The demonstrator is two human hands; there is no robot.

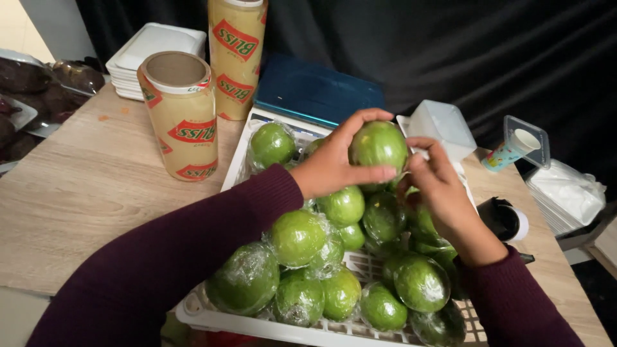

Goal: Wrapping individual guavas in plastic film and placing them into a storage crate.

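A: Where is the wrapped green fruit held?

B: Upper centre of the frame, above the white crate. It is gripped by the left hand, fingers curled round it; the right hand's fingertips are pinched at its film.

A: Handling?

B: Firm, smooth, likely slippery; it is best cupped around the middle.

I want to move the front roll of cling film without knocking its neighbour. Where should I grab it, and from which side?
Probably grip the front roll of cling film around its middle, coming from its left or front, over bare table. It stands upright on end, a plain cylinder; the second roll stands close behind it and the white crate of wrapped green fruit sits to its right.
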